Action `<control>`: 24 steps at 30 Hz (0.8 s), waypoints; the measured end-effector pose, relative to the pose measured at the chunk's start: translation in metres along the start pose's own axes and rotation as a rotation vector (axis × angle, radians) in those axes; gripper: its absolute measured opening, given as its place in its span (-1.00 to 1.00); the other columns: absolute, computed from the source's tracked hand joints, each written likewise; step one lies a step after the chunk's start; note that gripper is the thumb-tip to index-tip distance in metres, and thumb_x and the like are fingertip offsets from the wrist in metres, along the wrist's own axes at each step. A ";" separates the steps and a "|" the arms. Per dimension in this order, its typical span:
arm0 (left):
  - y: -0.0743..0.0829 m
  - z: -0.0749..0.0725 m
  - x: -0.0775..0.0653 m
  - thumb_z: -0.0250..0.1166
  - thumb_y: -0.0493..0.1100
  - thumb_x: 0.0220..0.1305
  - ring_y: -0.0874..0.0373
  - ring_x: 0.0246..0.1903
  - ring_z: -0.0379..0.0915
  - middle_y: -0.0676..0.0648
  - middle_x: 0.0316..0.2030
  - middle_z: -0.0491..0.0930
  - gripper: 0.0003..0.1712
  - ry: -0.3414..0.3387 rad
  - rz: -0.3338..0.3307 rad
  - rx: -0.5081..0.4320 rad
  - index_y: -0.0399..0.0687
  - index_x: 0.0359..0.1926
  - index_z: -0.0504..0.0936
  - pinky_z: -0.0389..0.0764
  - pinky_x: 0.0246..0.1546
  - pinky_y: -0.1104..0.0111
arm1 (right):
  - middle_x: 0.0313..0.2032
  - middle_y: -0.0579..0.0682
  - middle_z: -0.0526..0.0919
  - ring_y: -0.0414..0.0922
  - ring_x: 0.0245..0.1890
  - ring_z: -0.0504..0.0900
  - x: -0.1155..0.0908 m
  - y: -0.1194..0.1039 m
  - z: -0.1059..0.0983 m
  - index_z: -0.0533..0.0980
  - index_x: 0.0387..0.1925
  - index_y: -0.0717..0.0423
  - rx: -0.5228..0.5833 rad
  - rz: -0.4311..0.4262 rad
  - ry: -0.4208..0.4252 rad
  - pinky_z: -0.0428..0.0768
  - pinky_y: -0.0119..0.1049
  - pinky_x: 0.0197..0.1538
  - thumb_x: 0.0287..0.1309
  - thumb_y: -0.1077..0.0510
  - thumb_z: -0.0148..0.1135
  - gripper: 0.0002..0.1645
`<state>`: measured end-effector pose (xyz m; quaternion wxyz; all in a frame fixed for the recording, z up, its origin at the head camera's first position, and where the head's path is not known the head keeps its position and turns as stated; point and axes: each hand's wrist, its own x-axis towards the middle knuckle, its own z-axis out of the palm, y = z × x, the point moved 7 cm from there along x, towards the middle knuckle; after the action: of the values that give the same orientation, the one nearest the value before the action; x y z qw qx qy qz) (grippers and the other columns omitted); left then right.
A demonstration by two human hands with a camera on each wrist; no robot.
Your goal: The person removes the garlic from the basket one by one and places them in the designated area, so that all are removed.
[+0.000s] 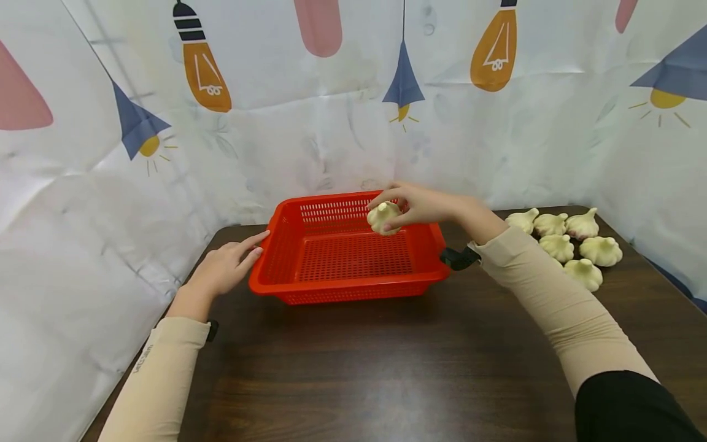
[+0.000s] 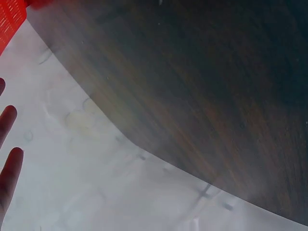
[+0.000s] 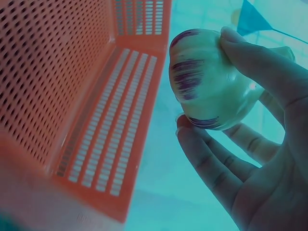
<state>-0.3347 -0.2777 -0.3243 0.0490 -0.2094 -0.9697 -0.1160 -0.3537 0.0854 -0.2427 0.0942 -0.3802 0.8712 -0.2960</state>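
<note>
My right hand (image 1: 422, 204) grips a garlic bulb (image 1: 383, 218) above the right half of a red plastic basket (image 1: 353, 288). In the right wrist view the thumb and fingers pinch the pale bulb (image 3: 207, 82), which has purple streaks. The slotted wall of the basket (image 3: 108, 130) is beside it, apart from the bulb. At the basket's left rim, my left hand (image 1: 223, 267) has its fingers loosely extended, the fingertips at the edge; whether they press on it I cannot tell. Only a few fingertips (image 2: 10, 178) show in the left wrist view.
Several garlic bulbs (image 1: 556, 247) lie grouped at the right of the dark wooden table (image 1: 353, 368), partly behind my right forearm. A white printed curtain (image 1: 309, 147) hangs along the back and left side of the table.
</note>
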 end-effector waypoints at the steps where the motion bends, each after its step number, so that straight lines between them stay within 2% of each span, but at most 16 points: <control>1: 0.000 0.000 0.000 -0.14 0.20 0.64 -0.35 0.13 0.43 -0.38 0.19 0.55 -0.34 -0.003 0.000 -0.001 0.08 0.59 0.21 0.46 0.07 -0.30 | 0.15 0.11 0.46 0.05 0.05 0.42 -0.004 0.003 -0.002 0.59 0.26 0.06 0.001 0.000 0.009 0.56 -0.06 0.03 0.20 0.11 0.51 -0.41; 10: -0.005 -0.002 0.000 -0.16 0.19 0.64 -0.34 0.10 0.45 -0.38 0.17 0.56 -0.34 -0.015 -0.002 0.018 0.07 0.60 0.20 0.49 0.02 -0.27 | 0.00 0.09 0.49 0.04 -0.04 0.48 -0.043 0.026 -0.014 0.59 0.25 0.16 0.004 -0.007 0.072 0.61 0.02 0.04 0.20 0.16 0.51 -0.42; 15: -0.005 -0.002 -0.001 -0.16 0.19 0.64 -0.35 0.10 0.45 -0.39 0.18 0.54 -0.34 -0.014 -0.003 0.022 0.07 0.60 0.20 0.49 0.03 -0.28 | -0.08 0.09 0.47 0.02 -0.16 0.45 -0.066 0.036 -0.020 0.59 0.25 0.16 0.000 0.031 0.098 0.59 -0.09 -0.07 0.22 0.18 0.49 -0.43; 22: -0.001 -0.002 0.000 -0.12 0.15 0.65 -0.34 0.08 0.47 -0.38 0.14 0.58 -0.36 -0.002 0.015 0.024 0.05 0.59 0.22 0.51 0.00 -0.26 | 0.02 0.02 0.48 -0.03 -0.13 0.47 -0.105 0.053 -0.033 0.57 0.31 0.01 0.004 0.123 0.149 0.57 -0.22 -0.06 0.26 0.17 0.45 -0.41; 24: -0.001 -0.002 0.001 -0.11 0.14 0.65 -0.34 0.07 0.47 -0.38 0.14 0.58 -0.37 0.003 0.020 0.024 0.04 0.58 0.23 0.51 -0.01 -0.25 | 0.03 0.04 0.47 -0.03 -0.18 0.47 -0.118 0.057 -0.036 0.56 0.32 0.03 0.002 0.140 0.167 0.56 -0.26 -0.11 0.26 0.20 0.45 -0.41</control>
<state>-0.3357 -0.2785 -0.3228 0.0543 -0.2185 -0.9688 -0.1041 -0.3204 0.2171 -0.2548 0.0420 -0.2921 0.9002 -0.3203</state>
